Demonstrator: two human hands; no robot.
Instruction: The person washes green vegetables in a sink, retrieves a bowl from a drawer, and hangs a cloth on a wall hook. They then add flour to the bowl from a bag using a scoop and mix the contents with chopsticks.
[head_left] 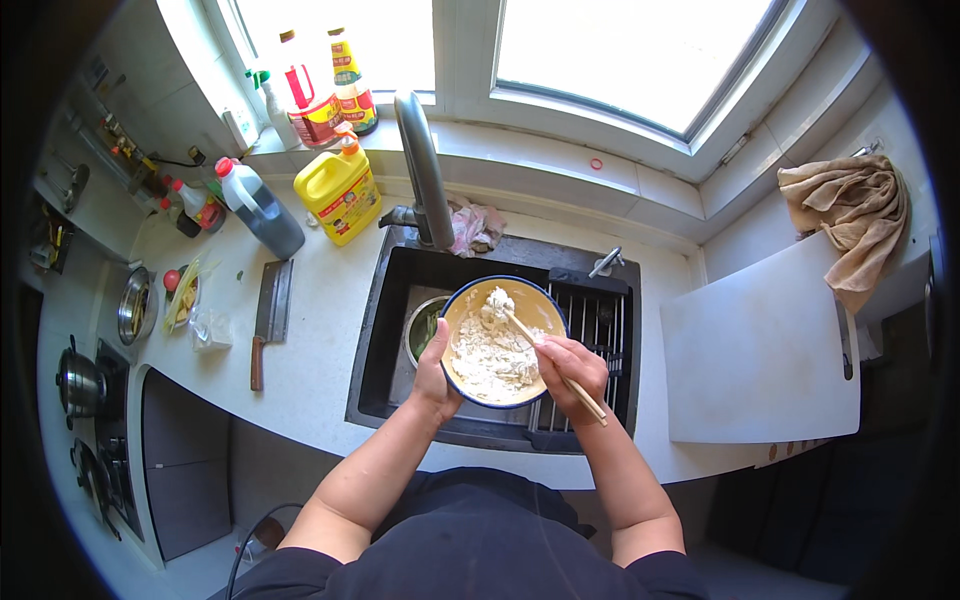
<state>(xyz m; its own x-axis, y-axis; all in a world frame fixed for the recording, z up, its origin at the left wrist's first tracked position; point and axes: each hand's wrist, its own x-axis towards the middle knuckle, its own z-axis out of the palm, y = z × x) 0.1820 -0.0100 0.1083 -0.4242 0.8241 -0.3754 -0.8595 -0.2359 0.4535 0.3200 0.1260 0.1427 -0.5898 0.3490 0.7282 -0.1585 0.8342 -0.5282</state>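
Mixing of flour in a blue-rimmed bowl (470, 305), held over the black sink (385, 330) at the middle of the white counter (320, 330). The left hand (432, 375) clasps the bowl's near-left rim and steadies it; the right hand (568, 368) is closed around a pair of chopsticks (545, 355), whose tips reach into the flour mass (490, 350) from the right. By the look of it the stirring is partway done: the contents appear shaggy and clumped, with loose, dry-looking white flour on the near side and a raised lump toward the far rim, so no smooth, single dough has formed yet, and further stirring or kneading seems to remain. A metal bowl (422, 325) with something green in it sits in the sink, just left of and below the mixing bowl. The curved tap (420, 165) rises at the far edge of the sink. To the left lie a cleaver (270, 315), a yellow jug (338, 192) and a dark bottle (262, 210); to the right rests a large white cutting board (760, 350), with a beige cloth (850, 210) beyond it.
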